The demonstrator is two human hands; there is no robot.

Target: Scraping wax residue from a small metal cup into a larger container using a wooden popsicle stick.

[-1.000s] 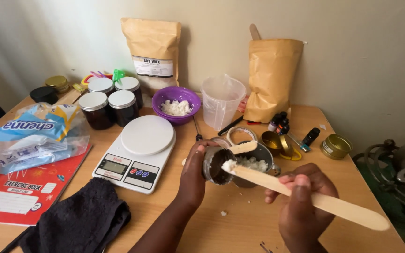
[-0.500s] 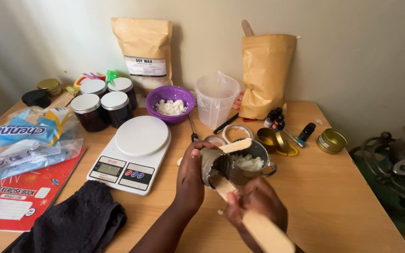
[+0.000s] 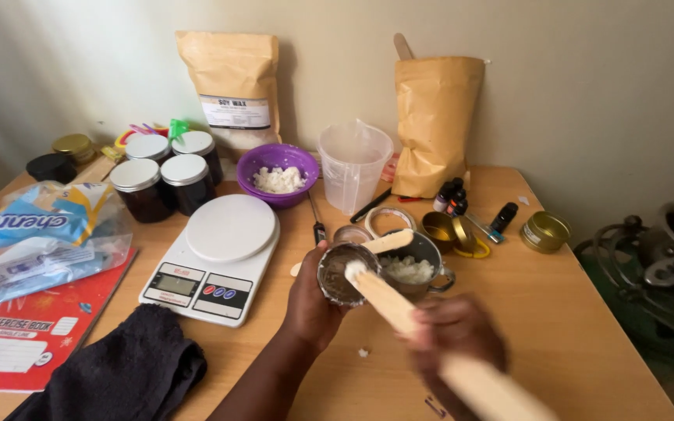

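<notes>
Currently, head view only. Left hand [image 3: 312, 300] is clenched around a small metal tin [image 3: 342, 273], held tilted w/ its open mouth toward the camera, just above the wooden table [image 3: 555, 312] and touching the near side of a small metal pot [image 3: 419, 265]. Right hand [image 3: 454, 335], blurred, is closed on a flat wooden stick [image 3: 415, 320]; the stick's tip carries a lump of white wax and sits at the tin's rim. Pot holds white wax flakes; a second wooden stick [image 3: 384, 242] rests across the pot's rim.

Approx. layout, rest of table:
- White kitchen scale [image 3: 216, 257] left of the tin, near it.
- Purple bowl [image 3: 278, 173] w/ white flakes behind the scale.
- Clear plastic jug [image 3: 352, 165] right of the bowl.
- Two brown paper bags [image 3: 232, 86] upright against the wall, one behind the bowl, one right of the jug.
- Four dark jars w/ silver lids [image 3: 161, 175] at rear left.
- Black cloth [image 3: 118, 374] at the near edge, left of the forearm.
- Red exercise book [image 3: 9, 343] at far left, plastic bag lying on it.
- Gold tins [image 3: 544, 231] right of the pot, apart from it.
</notes>
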